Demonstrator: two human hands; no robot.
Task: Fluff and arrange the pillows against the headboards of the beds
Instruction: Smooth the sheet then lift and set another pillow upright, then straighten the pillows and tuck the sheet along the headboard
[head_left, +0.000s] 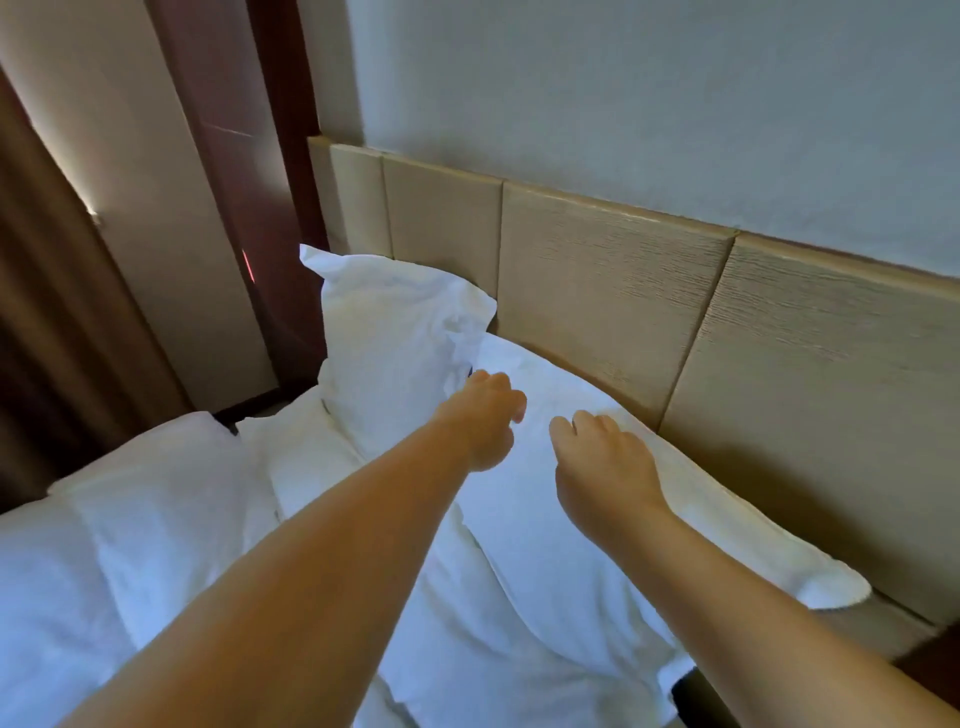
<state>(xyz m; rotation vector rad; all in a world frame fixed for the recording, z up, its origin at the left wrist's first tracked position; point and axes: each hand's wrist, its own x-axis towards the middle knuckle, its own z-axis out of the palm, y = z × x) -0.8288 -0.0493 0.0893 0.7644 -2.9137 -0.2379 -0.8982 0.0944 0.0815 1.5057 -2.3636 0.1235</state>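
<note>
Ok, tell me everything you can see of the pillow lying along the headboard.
The flat pillow is white, in a soft, lightly creased fabric case. It lies lengthwise along the headboard, its far end meeting the upright pillow. The right hand seems to rest on it; the left hand is over its far end, contact unclear.

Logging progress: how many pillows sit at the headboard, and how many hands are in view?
White fabric pillows at the beige panelled headboard: 2 (upright pillow, flat pillow)
Bare hands: 2 (left hand, right hand)
Total: 4
White bedding at left: unclear, uncounted
</note>
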